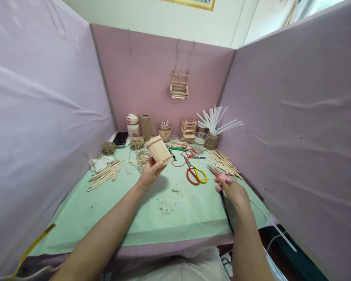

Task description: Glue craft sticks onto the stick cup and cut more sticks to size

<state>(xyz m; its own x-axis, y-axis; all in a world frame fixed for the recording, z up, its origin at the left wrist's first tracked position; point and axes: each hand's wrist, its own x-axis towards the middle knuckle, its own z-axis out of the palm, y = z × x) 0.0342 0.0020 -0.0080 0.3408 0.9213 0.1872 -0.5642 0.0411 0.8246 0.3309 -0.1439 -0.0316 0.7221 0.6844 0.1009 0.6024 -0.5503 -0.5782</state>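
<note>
Above the middle of the green tabletop, my left hand [151, 173] grips the lower end of a small tilted panel of pale wooden sticks [159, 150], which has twisted cord along its top and bottom edges. At the right, my right hand [235, 192] is closed on a pink glue gun [224, 178] with an orange part and a black cable running down to the table's front edge. Scissors with red and yellow handles [196, 175] lie between the two hands. Small scraps of wood [177, 191] are on the cloth in front.
Wooden sticks lie at the left [105, 175] and right [224, 163]. Twine [142, 158], a clear cup [199, 141], a jar [133, 125] and a pot of white sticks [212, 139] stand or lie behind. Fabric walls enclose the table; a wooden basket [179, 90] hangs at the back.
</note>
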